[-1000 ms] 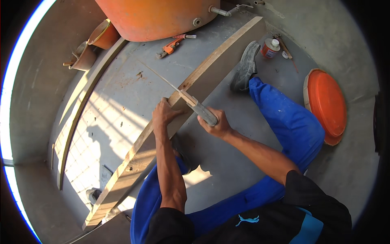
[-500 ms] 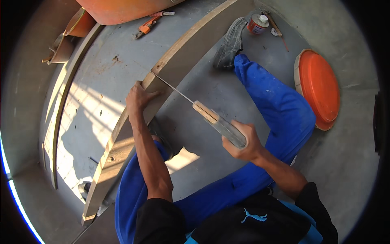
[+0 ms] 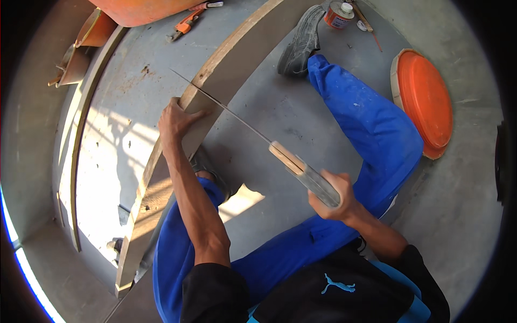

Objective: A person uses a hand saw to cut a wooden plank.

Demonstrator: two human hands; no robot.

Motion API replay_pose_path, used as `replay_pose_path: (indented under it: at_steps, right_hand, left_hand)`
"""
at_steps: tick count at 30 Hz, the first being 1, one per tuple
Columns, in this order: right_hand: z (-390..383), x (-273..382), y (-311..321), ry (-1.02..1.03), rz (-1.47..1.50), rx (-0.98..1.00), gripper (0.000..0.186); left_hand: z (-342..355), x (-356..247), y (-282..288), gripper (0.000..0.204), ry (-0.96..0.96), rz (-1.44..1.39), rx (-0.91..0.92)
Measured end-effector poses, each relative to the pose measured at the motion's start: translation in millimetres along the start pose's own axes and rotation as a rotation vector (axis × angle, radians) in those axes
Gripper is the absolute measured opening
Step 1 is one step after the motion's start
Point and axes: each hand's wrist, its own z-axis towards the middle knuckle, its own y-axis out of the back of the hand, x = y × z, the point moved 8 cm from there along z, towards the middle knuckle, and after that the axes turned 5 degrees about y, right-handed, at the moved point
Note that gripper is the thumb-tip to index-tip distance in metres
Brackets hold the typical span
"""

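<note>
My left hand (image 3: 175, 121) grips a long wooden board (image 3: 239, 46) standing on edge diagonally across the floor, thumb on its near face and fingers over its top. My right hand (image 3: 342, 196) holds the handle of a handsaw (image 3: 288, 159), whose thin blade lies across the board's top edge just beyond my left hand. The saw handle is over the floor between my blue-trousered legs (image 3: 377, 124). The far tip of the blade reaches past the board's far side.
Orange tank (image 3: 137, 11), buckets (image 3: 92, 29) and second plank (image 3: 81, 140) are left and behind. An orange pipe wrench (image 3: 186, 24) lies near the tank. A can (image 3: 339, 16) stands by my shoe (image 3: 296, 48); an orange round lid (image 3: 425, 102) rests against the curved wall (image 3: 474, 204).
My right hand has drawn the saw toward me, down and to the right, lengthening the blade on this side of the board. My left hand still grips the board; the view has shifted slightly.
</note>
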Motion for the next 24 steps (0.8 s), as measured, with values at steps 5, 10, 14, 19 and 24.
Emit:
replay_pose_path:
  at_steps: [5,10,14,19,24]
  right_hand:
    - [-11,9,18,0.13,-0.055,-0.06,0.014]
    - [110,-54,-56,-0.015,0.051,-0.107,0.019]
    - [23,-26,-21,-0.186,0.097,0.06,0.013]
    - [-16,14,16,0.003,0.024,0.043,0.027]
    - [141,-70,-68,-0.075,0.044,-0.076,0.021]
  left_hand:
    - [19,-17,-8,0.085,0.034,-0.023,0.131]
    - [18,-21,-22,0.082,-0.03,0.038,0.037]
    - [18,8,-5,0.08,-0.014,0.02,0.053]
    - [27,-5,0,0.084,0.01,-0.06,0.159]
    - [32,-26,-31,0.09,-0.074,-0.01,0.055]
